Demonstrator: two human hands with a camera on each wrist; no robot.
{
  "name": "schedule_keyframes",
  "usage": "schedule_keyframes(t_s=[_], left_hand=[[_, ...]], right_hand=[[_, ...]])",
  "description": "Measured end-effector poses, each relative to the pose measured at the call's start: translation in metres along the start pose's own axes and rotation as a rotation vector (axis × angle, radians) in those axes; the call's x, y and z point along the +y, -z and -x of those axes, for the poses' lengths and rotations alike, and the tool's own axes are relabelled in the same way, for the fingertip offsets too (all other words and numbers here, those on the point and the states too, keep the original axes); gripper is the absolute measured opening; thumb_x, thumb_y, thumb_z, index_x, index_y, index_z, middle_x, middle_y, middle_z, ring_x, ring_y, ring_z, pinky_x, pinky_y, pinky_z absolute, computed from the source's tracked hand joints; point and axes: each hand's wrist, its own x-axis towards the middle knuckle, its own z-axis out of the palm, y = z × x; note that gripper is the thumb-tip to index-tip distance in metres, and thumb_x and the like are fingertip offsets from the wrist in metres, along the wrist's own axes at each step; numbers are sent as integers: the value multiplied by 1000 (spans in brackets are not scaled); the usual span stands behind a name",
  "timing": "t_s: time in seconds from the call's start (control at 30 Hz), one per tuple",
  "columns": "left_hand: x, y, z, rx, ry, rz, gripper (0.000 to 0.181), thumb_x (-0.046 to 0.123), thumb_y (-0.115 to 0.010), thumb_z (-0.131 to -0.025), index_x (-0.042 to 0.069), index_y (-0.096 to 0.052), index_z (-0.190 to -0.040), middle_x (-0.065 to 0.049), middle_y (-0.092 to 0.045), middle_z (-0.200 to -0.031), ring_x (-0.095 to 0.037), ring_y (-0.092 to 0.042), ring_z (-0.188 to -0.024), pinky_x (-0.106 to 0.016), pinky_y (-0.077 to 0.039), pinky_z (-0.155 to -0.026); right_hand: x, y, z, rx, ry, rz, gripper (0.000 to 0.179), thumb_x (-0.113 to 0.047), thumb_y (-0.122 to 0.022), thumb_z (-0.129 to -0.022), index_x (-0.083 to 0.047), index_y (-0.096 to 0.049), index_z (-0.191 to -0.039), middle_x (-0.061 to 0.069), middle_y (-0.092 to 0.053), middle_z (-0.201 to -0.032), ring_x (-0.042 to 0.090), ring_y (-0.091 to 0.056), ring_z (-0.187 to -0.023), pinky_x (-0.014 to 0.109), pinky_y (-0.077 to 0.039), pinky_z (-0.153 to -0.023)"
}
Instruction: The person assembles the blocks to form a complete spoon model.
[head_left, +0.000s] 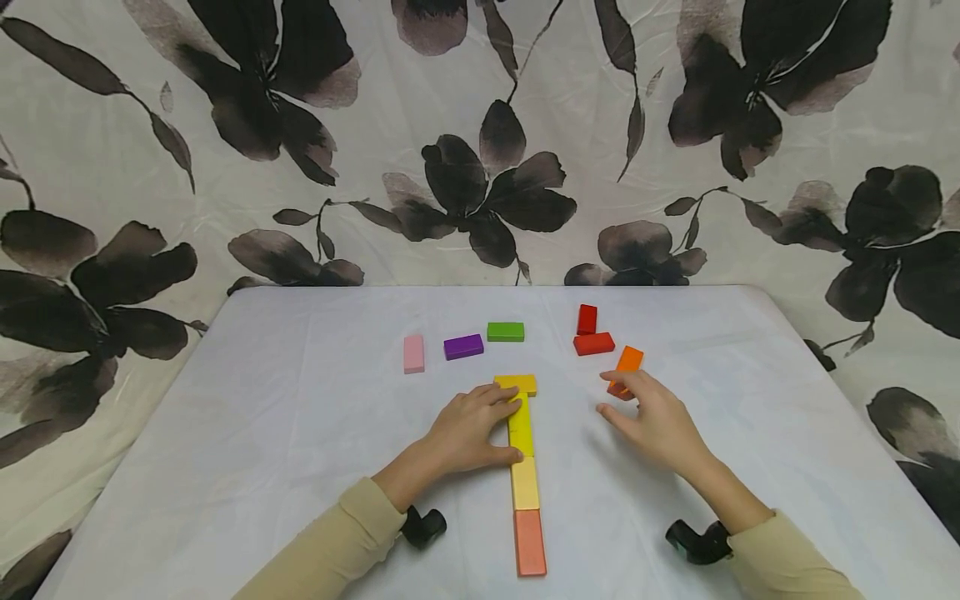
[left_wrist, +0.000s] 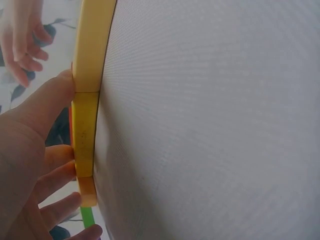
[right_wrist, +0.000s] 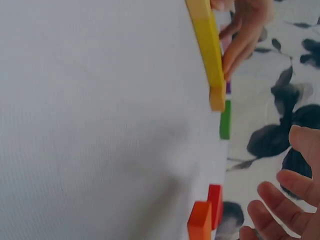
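Observation:
A line of flat wooden blocks runs along the table, made of a salmon block [head_left: 530, 543], a pale yellow block [head_left: 525, 485] and a bright yellow block [head_left: 521, 432]. Across its far end lies a golden yellow block [head_left: 523, 382]. My left hand [head_left: 468, 429] rests against the line's left side, its thumb and spread fingers touching the bright yellow block [left_wrist: 85, 132]. Over on the right, my right hand [head_left: 660, 421] hovers by an orange block [head_left: 631, 358], partly hidden by the fingers. That hand's fingers are loosely bent and hold nothing; the right wrist view shows them apart from the orange block [right_wrist: 200, 220].
Beyond the line lie a pink block [head_left: 414, 354], a purple block [head_left: 463, 347] and a green block [head_left: 506, 332]. Two red blocks [head_left: 594, 343] sit close together at the far right. Behind the white table [head_left: 300, 400] hangs a floral cloth [head_left: 360, 167].

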Motion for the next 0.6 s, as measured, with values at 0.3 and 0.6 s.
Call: schedule_keyframes(t_s=[0.3, 0.6], left_hand=[[-1, -1, 0, 14, -12, 5, 69, 50, -69, -75, 13, -52, -131, -2, -45, -140, -25, -36, -131, -46, -38, -98], [-1, -2, 0, 18, -14, 0, 70, 50, -68, -75, 13, -52, -132, -2, -45, -140, -25, -36, -131, -46, -39, -98]], right_hand=[[29, 5, -17, -10, -170, 74, 46, -26, -68, -81, -2, -56, -118, 16, -59, -98, 30, -57, -88, 43, -48, -69], [46, 3, -27, -78, -213, 133, 53, -28, -67, -81, 1, -53, -123, 22, -56, -105, 33, -55, -85, 46, -48, -71]])
